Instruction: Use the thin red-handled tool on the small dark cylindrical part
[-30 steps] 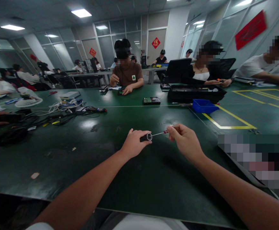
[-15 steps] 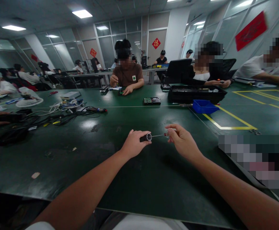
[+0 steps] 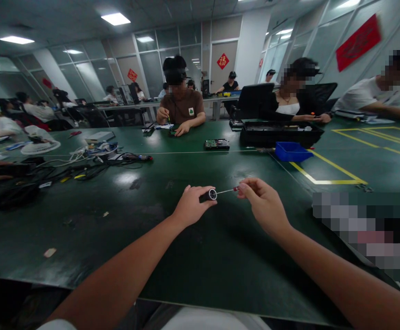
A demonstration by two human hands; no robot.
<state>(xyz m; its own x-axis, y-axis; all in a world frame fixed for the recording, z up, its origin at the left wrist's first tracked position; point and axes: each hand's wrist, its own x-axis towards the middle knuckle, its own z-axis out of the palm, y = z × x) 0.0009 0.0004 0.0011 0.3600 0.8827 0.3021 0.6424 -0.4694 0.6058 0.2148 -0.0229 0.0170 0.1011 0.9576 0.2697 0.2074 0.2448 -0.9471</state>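
Observation:
My left hand [image 3: 192, 205] is closed around a short black cylinder [image 3: 204, 197]. Its open end, with a silver rim, faces right. In my right hand [image 3: 264, 201] is a thin screwdriver [image 3: 225, 191], pinched by its red handle between thumb and fingers. The metal shaft points left, and its tip reaches into the cylinder's open end. What the tip touches inside is too small to make out. Both hands are above the green table [image 3: 200, 266].
Tangled black cables [image 3: 93, 169] lie at the left, beside a co-worker's hand. Further back are a hard drive [image 3: 217, 144], a blue bin [image 3: 292, 151] and a long black tray [image 3: 280, 134]. Co-workers sit across the table. A blurred-out patch covers the right edge.
My right hand's fingers have curled closer around the red handle, and the hand has turned slightly. The screwdriver stays in the cylinder's end. My left hand keeps its hold.

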